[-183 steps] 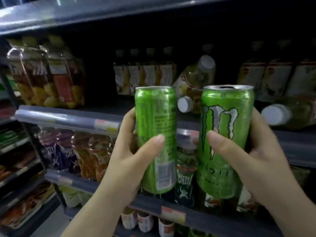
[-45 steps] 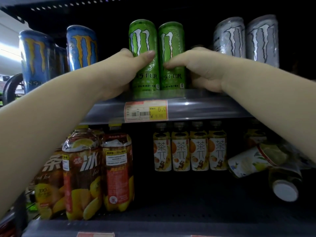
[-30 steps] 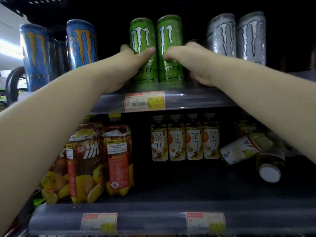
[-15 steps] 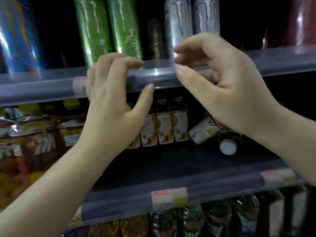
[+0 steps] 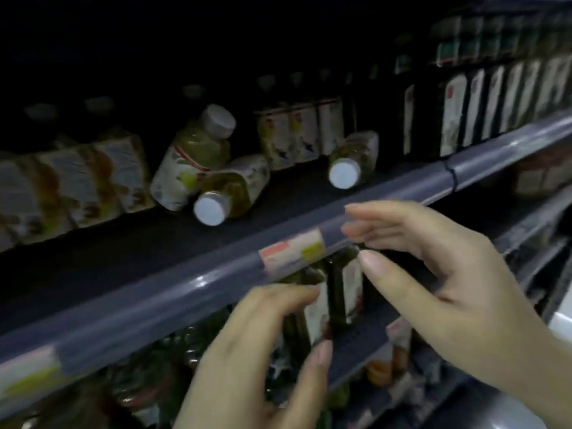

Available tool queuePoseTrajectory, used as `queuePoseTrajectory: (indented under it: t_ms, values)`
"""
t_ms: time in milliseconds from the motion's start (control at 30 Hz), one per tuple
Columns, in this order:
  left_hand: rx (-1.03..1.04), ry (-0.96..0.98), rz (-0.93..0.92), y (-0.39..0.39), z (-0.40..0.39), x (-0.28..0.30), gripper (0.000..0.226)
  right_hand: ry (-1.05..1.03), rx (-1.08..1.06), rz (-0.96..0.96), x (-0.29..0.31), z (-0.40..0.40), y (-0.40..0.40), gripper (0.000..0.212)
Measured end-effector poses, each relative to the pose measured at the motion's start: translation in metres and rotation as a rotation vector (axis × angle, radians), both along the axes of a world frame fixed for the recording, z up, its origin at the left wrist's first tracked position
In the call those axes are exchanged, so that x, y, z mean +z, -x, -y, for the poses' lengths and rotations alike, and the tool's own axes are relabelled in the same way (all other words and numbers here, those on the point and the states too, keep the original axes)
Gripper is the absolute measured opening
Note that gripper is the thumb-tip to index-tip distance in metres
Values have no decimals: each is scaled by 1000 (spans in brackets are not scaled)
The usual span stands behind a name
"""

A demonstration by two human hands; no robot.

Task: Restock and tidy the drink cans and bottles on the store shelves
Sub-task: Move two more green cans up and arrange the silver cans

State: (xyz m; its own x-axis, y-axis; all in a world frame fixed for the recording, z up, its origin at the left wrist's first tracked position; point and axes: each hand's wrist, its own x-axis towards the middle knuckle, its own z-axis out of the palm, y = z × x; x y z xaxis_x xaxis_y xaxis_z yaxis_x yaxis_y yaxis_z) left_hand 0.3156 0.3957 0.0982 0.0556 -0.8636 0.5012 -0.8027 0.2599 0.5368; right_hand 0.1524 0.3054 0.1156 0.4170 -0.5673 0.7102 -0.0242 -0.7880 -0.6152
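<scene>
Three pale green-tea bottles with white caps are tipped over on the dark middle shelf (image 5: 130,252). One leans diagonally (image 5: 193,156), one lies across its foot with its cap toward me (image 5: 230,188), and a third lies further right (image 5: 353,159). My left hand (image 5: 263,351) hovers empty below the shelf's front rail (image 5: 198,283), fingers curled apart. My right hand (image 5: 433,274) is held open in front of the rail, fingers spread, holding nothing. Between my hands stand dark bottles (image 5: 343,292) on the shelf below.
Upright labelled bottles (image 5: 77,181) fill the shelf's left. More white-labelled bottles (image 5: 300,131) stand behind the fallen ones. Dark bottles (image 5: 495,100) line the right end. A price tag (image 5: 291,250) sits on the rail. Lower shelves hold more drinks (image 5: 139,382).
The green cans went onto the top shelf and both hands let go. My view and hands have dropped down and right, to the shelf with the fallen bottles.
</scene>
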Motion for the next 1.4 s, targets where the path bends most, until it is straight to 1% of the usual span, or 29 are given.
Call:
queuePoseTrajectory:
  t_ms: [33,67,100,133,200,233,333,467,567,667,800,1000,1133,1200,1300,1400]
  values:
    - [-3,52,73,10,8,-12,27,-24,-5,-3,-11,13,10,37]
    - [12,70,83,15,21,-26,33,-39,-13,-11,-22,27,21,37]
    - [16,12,73,24,32,-45,35,-55,-11,-18,-32,41,31,36]
    - [33,-40,92,37,49,-55,34,-85,-7,-27,-42,55,41,35]
    - [62,-53,66,62,85,-73,34,-124,-10,-67,-60,86,62,35]
    - [86,-55,32,72,103,-80,35,-134,-14,-86,-68,102,72,36]
    - [159,-120,15,105,143,-95,42,-186,-2,-122,-88,150,103,35]
    - [263,-117,-16,140,190,-112,46,-256,20,-143,-103,210,131,46]
    - [344,-111,1,158,213,-124,47,-283,58,-170,-113,246,140,40]
    - [445,-98,-8,165,233,-133,48,-274,72,-184,-125,278,139,36]
    - [588,-45,-13,166,258,-138,53,-296,39,-185,-142,319,121,40]
    - [711,-50,-7,159,285,-143,59,-294,17,-229,-161,357,90,39]
    - [748,-33,-46,153,295,-154,68,-332,28,-224,-166,376,72,37]
    - [765,-35,-127,148,303,-159,77,-346,36,-239,-168,389,60,46]
    - [808,-1,-268,138,317,-164,90,-374,51,-284,-171,409,39,68]
    - [873,23,-305,126,325,-169,94,-393,61,-292,-176,421,21,81]
